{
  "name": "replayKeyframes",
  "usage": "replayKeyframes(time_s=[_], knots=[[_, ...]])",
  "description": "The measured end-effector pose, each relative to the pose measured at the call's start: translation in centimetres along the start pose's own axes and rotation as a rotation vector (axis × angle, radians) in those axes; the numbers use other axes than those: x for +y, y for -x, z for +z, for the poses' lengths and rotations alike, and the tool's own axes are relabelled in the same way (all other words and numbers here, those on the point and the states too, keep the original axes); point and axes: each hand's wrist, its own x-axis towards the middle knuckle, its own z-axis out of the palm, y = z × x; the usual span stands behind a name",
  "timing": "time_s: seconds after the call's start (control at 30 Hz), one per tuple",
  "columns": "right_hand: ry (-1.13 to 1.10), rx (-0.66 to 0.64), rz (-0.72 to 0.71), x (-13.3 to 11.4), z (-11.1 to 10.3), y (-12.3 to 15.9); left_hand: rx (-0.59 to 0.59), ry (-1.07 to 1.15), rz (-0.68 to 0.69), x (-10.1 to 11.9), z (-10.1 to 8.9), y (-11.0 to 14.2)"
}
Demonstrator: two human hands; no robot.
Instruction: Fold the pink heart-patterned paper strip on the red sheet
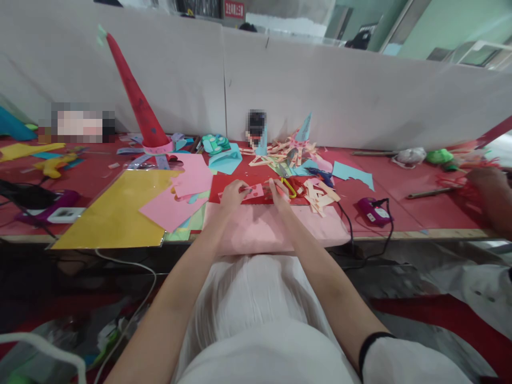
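A pink paper strip with red marks [255, 191] lies over a red sheet [220, 184] in front of me. My left hand [233, 195] pinches the strip's left end with closed fingers. Just beyond the strip's right end is my right hand [277, 192], its fingers bent together; a bit of pink shows at them, too small to name. Right of that hand are scissors with yellow handles [288, 188] and a heap of cream paper strips [320, 195]. Both wrists are above a pink padded piece [276, 229] at the table's edge.
A tall red cone [138, 101] stands at the back left, small blue cones [304, 129] at the back middle. Yellow [120, 210] and pink sheets [192, 176] lie left. A purple box with a cord [374, 211] sits right. Another person's hand [490, 186] is at far right.
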Motion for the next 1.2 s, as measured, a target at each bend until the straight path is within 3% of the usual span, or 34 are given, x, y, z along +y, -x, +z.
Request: replayKeyframes(time_s=[0.13, 0.27, 0.4, 0.47, 0.53, 0.67, 0.93, 1.2], knots=[[0.043, -0.128, -0.016, -0.3, 0.1, 0.4, 0.069, 0.069, -0.046, 0.4, -0.2, 0.0], [0.135, -0.214, -0.138, -0.2, 0.0, 0.5, 0.079, 0.098, -0.054, 0.5, -0.3, 0.1], [0.068, -0.027, -0.074, 0.4, -0.4, 0.0, 0.221, 0.062, -0.051, -0.1, -0.4, 0.0], [0.013, 0.083, -0.059, 0.6, -0.6, -0.3, 0.312, 0.073, -0.109, -0.6, -0.4, -0.2], [-0.013, 0.145, -0.055, 0.7, -0.7, -0.4, 0.321, 0.088, -0.168, -1.0, -0.2, -0.3], [-0.031, 0.156, -0.052, 0.8, -0.7, -0.4, 0.238, 0.179, -0.239, -1.8, 0.4, -0.6], [-0.013, 0.148, -0.042, 1.1, -0.8, -0.7, 0.350, 0.332, -0.324, -2.5, 0.3, -1.0], [-0.021, 0.164, -0.035, 1.6, -0.8, -0.8, 0.309, 0.387, -0.279, -2.2, 0.5, -0.8]])
